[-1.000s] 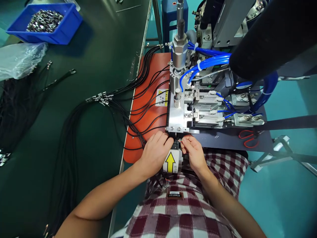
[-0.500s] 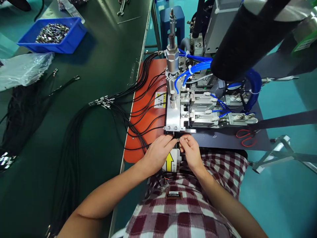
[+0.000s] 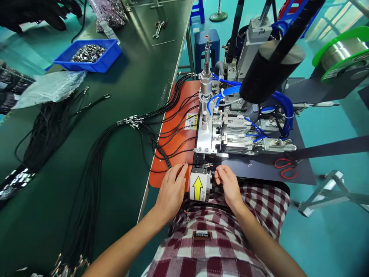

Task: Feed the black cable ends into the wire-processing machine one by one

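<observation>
The fingertips of my left hand (image 3: 172, 189) are closed on a thin black cable (image 3: 190, 164) at the edge of the orange-red plate. The cable's stripped end, with small coloured wires (image 3: 210, 165), lies across the black clamp fixture (image 3: 199, 160) at the machine's front. Just right of that end, my right hand (image 3: 229, 186) has its fingers curled together, apart from the wires, with nothing visible in them. Between both hands is a white label with a yellow arrow (image 3: 197, 187). More black cables (image 3: 164, 152) run over the orange-red plate (image 3: 184, 90) into the machine.
The machine (image 3: 206, 134) carries cylinders and blue air hoses (image 3: 230, 91). Red-handled scissors (image 3: 285, 169) lie on the dark plate at right. On the green table (image 3: 135, 69) are a blue bin of metal connectors (image 3: 108, 61), cable bundles (image 3: 95, 161) and a wrench (image 3: 158, 30). A wire spool (image 3: 337, 54) stands far right.
My hands have moved apart: the left went left along the cable, the right drew slightly right and down. The cable end now shows on the fixture. The view has shifted.
</observation>
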`<state>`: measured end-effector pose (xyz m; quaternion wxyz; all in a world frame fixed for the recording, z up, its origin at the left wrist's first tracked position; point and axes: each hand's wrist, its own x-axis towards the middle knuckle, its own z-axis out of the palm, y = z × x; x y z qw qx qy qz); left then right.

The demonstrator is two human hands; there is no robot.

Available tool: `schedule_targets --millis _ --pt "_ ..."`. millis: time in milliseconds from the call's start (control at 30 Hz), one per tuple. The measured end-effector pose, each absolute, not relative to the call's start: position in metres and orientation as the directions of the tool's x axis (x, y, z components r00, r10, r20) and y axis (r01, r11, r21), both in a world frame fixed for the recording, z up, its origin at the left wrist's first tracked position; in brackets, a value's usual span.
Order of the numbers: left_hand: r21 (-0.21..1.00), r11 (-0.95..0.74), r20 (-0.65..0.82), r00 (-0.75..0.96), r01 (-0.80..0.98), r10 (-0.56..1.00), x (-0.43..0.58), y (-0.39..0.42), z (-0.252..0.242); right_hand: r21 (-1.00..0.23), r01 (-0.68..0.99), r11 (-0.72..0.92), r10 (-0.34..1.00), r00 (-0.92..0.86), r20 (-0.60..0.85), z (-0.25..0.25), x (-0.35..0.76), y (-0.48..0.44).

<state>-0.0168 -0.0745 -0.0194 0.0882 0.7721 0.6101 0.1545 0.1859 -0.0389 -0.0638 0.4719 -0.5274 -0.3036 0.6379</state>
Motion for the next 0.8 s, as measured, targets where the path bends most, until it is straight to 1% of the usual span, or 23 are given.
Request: schedule_targets --millis 67,167,367,533,600,700,800 --pt "0.269 -0.272 0.158 0.236 0.924 0.959 -0.018 -0.071 -0.02 -0.887 -0.279 -0.368 0.921 0.024 -0.39 -0.063 0.189 -0.041" --pt "0.231 -0.31 0.172 0.275 0.922 0.946 -0.022 -0.06 -0.02 -0.893 -0.279 -0.353 0.924 0.045 -0.379 -0.06 0.192 -0.043" --pt "0.222 -0.308 0.195 0.267 0.925 0.944 -0.025 -0.06 -0.02 -0.908 -0.246 -0.338 0.93 0.062 -0.363 -0.058 0.196 -0.043" --pt "0.238 -0.288 0.139 0.261 0.928 0.955 -0.023 -0.047 -0.019 -0.903 -0.285 -0.321 0.92 0.133 -0.369 -0.063 0.201 -0.046" --pt "0.261 -0.305 0.133 0.279 0.916 0.951 -0.021 -0.027 -0.018 -0.903 -0.295 -0.312 0.918 0.153 -0.367 -0.064 0.204 -0.048" --pt "0.345 -0.37 0.17 0.33 0.863 0.929 -0.024 0.005 -0.009 -0.903 -0.306 -0.302 0.92 0.155 -0.36 -0.063 0.208 -0.053" --pt "0.499 -0.466 0.176 0.441 0.731 0.88 -0.037 0.013 0.011 -0.903 -0.295 -0.314 0.919 0.144 -0.366 -0.058 0.213 -0.059"
